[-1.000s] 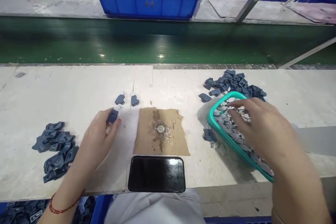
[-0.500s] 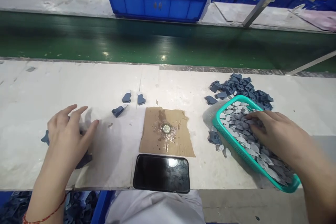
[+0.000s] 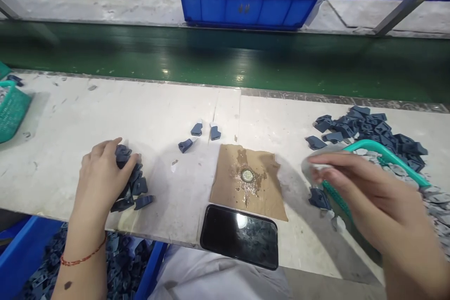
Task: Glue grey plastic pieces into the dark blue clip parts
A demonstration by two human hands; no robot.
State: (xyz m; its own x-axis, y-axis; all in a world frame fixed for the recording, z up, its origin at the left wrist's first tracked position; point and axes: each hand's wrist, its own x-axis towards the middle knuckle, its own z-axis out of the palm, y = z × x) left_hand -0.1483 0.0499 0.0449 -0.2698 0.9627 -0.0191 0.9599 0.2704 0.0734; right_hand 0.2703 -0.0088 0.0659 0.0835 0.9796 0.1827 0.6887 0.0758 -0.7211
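Note:
My left hand [image 3: 103, 173] rests at a small heap of dark blue plastic parts [image 3: 139, 186] on the left of the table, thumb apart from the fingers; its fingertips are partly hidden. My right hand [image 3: 376, 201] pinches a small light-grey flat piece [image 3: 321, 167], slightly blurred. Under and behind that hand stands a green plastic basket [image 3: 397, 159] full of similar grey pieces [image 3: 438, 204]. Three blue parts with pale tips, one of them a lone blue part [image 3: 185, 145], lie mid-table. A brown cardboard sheet [image 3: 225, 183] bears a round wet disc [image 3: 247, 176].
A black phone [image 3: 239, 236] lies at the table's front edge. Behind the basket is a pile of blue parts [image 3: 369, 124]. Across the green belt [image 3: 140, 51] stands a large blue crate [image 3: 249, 7]. Another green basket [image 3: 16, 110] is far left; a blue bin [image 3: 26, 253] sits below.
My right hand has come out of the basket leftward with a grey piece. My left hand has lowered onto the blue parts. The view has turned left.

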